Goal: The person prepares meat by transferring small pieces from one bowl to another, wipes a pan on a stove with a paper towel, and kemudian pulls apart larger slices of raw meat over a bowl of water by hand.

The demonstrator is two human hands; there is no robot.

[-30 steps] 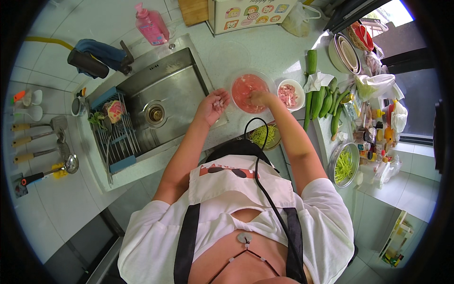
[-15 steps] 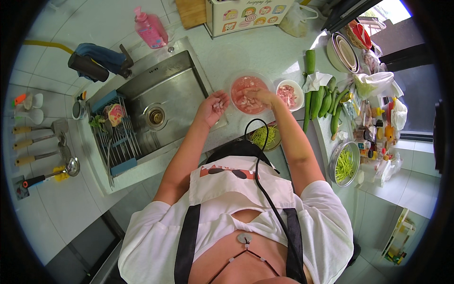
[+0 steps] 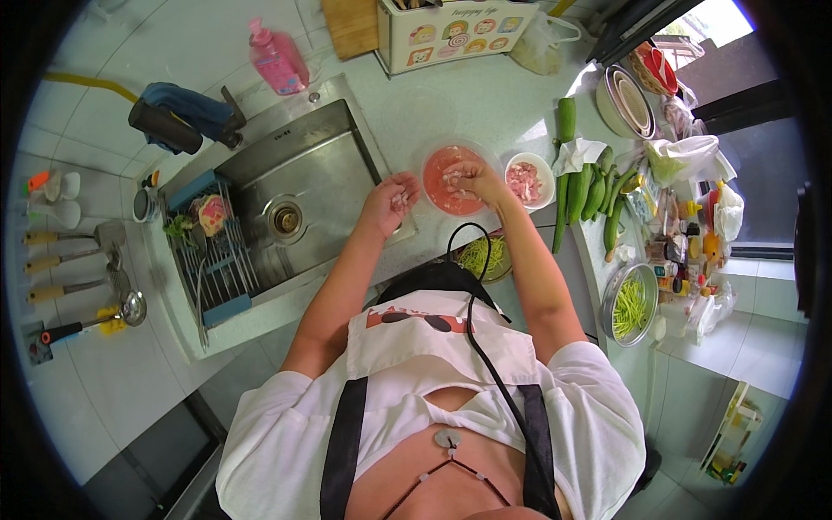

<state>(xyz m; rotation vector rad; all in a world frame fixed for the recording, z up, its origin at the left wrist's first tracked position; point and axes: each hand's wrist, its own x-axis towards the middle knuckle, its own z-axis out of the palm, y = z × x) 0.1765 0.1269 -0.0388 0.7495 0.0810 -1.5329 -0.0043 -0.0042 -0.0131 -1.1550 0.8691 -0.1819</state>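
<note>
Raised since the earlier frame, the right hand curls its fingers, grip unclear, over the upper-centre clear bowl, while the left hand cups raw meat pieces, probably light, soft, slippery and best cradled from beneath.

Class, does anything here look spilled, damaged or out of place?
No clear spill or damage shows. Slightly odd: a crumpled white sheet lies across the green vegetables right of the white bowl, partly covering them.
</note>
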